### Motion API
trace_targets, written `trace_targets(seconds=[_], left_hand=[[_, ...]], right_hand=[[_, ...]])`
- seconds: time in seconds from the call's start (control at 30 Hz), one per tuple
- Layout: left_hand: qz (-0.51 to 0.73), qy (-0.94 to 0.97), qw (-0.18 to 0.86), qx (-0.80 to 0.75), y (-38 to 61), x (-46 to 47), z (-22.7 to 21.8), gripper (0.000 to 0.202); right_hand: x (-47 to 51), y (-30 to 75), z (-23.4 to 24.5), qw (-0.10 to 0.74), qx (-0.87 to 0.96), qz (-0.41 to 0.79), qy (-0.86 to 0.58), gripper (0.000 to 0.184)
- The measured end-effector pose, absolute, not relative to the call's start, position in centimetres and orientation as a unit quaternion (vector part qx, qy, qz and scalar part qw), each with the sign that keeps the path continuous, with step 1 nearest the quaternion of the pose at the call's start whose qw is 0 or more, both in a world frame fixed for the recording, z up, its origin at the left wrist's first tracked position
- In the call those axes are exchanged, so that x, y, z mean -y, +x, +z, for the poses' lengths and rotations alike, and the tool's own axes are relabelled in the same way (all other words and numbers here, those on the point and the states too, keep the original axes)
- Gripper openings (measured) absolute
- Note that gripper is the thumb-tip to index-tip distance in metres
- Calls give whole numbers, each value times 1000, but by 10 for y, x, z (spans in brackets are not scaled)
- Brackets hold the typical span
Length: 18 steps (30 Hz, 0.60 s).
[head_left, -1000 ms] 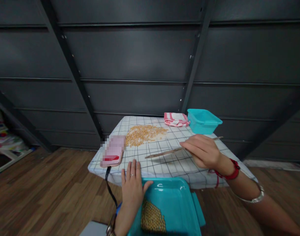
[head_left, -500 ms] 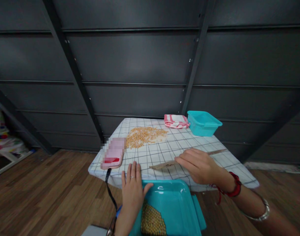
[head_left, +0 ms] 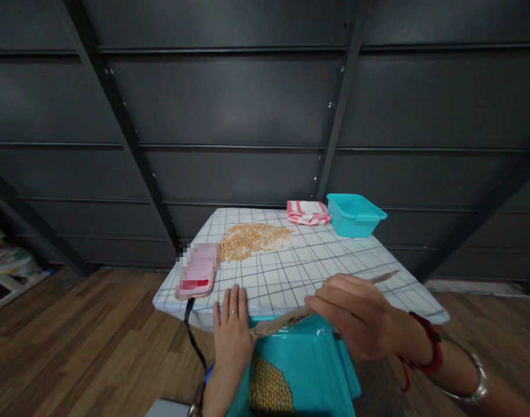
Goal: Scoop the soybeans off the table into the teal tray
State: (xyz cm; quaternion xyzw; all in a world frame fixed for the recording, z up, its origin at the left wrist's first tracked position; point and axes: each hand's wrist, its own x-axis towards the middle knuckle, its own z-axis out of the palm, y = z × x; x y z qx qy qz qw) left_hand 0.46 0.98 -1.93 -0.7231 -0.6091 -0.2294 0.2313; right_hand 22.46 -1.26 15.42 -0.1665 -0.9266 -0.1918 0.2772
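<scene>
My right hand (head_left: pixel 351 313) is closed around a long, flat brown strip (head_left: pixel 286 319), perhaps wood or cardboard; I cannot tell which. The strip slants over the far rim of a turquoise basin (head_left: pixel 308 365), its left end beside my left hand (head_left: pixel 232 330). That hand lies flat, fingers stretched toward the table edge, at the basin's left far corner; its thumb is mostly hidden. Yellow-brown round beans (head_left: pixel 270 385) are heaped in the basin's left part. More pale yellow beans (head_left: pixel 249 238) lie scattered on the checked tablecloth (head_left: pixel 286 272).
A pink, partly pixelated phone-like item (head_left: pixel 200 269) with a black strap (head_left: pixel 193 333) rests on the table's left side. At the back are a folded red-and-white cloth (head_left: pixel 308 212) and a smaller turquoise container (head_left: pixel 355 216). A dark panelled wall (head_left: pixel 230 104) stands behind.
My right hand has come nearer with the brown strip, from above the tablecloth to over the basin's far rim. My left hand has stayed in place.
</scene>
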Motion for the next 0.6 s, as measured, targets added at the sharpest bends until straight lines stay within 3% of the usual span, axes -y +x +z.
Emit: trace_targets(seconds=[0.27,0.6], left_hand=[[-253,-711,245,608,6,-14,-25,72],[-251,-713,245,607,6,-10,-17,77]], right_hand=[[22,216,165,282,932,-181,-140,23],[-15,222,168,261,892,-298,-218,27]])
